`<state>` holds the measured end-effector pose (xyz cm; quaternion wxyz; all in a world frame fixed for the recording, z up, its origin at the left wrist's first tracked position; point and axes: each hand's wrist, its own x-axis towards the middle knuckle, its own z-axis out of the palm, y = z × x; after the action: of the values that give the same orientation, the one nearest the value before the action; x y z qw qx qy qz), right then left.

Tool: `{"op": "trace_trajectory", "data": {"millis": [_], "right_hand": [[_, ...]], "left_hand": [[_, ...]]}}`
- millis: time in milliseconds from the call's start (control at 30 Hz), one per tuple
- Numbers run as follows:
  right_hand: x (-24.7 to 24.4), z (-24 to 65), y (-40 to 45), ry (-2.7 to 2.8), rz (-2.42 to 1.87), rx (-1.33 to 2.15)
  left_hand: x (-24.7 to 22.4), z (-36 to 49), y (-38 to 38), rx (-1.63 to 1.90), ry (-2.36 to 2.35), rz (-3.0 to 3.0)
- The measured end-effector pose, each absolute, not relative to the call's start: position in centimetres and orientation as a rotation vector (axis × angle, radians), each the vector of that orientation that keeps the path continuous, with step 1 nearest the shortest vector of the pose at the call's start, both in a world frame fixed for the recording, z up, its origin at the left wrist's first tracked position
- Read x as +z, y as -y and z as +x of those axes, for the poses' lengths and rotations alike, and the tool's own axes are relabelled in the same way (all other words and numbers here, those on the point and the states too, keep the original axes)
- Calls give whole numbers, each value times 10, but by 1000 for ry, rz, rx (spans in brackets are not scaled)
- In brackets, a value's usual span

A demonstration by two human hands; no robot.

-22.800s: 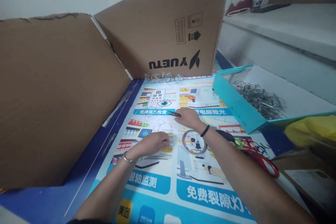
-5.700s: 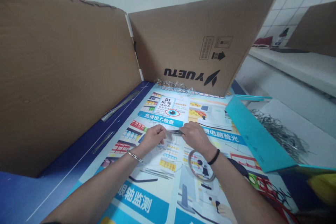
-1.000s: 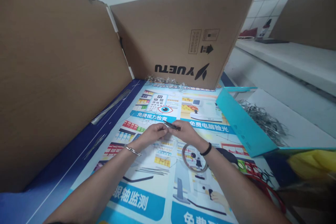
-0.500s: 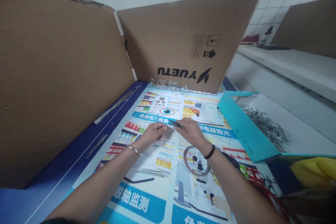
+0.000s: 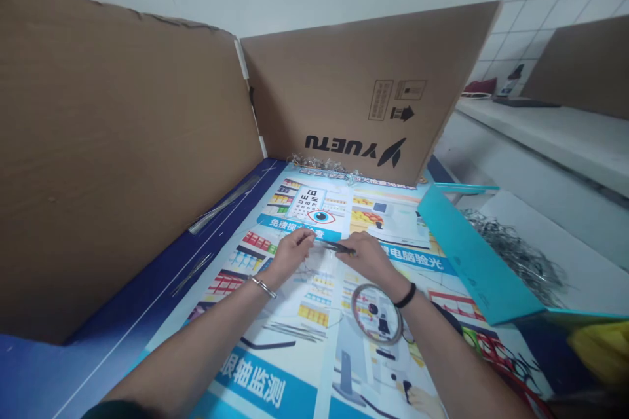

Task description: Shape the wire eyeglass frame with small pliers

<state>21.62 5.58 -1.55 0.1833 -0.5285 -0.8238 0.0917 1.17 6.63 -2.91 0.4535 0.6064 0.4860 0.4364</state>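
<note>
Bounding the left, a cardboard panel (image 5: 122, 163) stands well apart from the left hand (image 5: 293, 254) | that hand pinched narrow, on what I cannot tell | pliers (image 5: 340, 247) between the hands, gripped by the right hand (image 5: 369, 258), tips leftward | ring (image 5: 354, 314) just beside right wrist | teal box (image 5: 484, 262) edge farther right, gap between

The one camera here rides on the person's head, close above the forearms (image 5: 206, 350), tipped forward and down across the surface (image 5: 111, 334) toward the cardboard panels (image 5: 132, 157).
</note>
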Motion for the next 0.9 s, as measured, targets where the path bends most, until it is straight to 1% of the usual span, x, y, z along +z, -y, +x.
{"op": "trace_trajectory", "data": {"millis": [233,500,667,900], "right_hand": [[-17,213,-55,2331,-1553,210],[-18,207,-52,2396,-1606,115],[-17,205,-50,2439,-1632,-22],[-15,204,-49,2476,-1634,-60]], "left_hand": [[-25,14,-65,1120,-1281,1566],[-19,14,-57,1086,-1300,1702],[-17,14,-56,1078,-1280,1696],[-21,15,-60,1090,-1257,1653]]}}
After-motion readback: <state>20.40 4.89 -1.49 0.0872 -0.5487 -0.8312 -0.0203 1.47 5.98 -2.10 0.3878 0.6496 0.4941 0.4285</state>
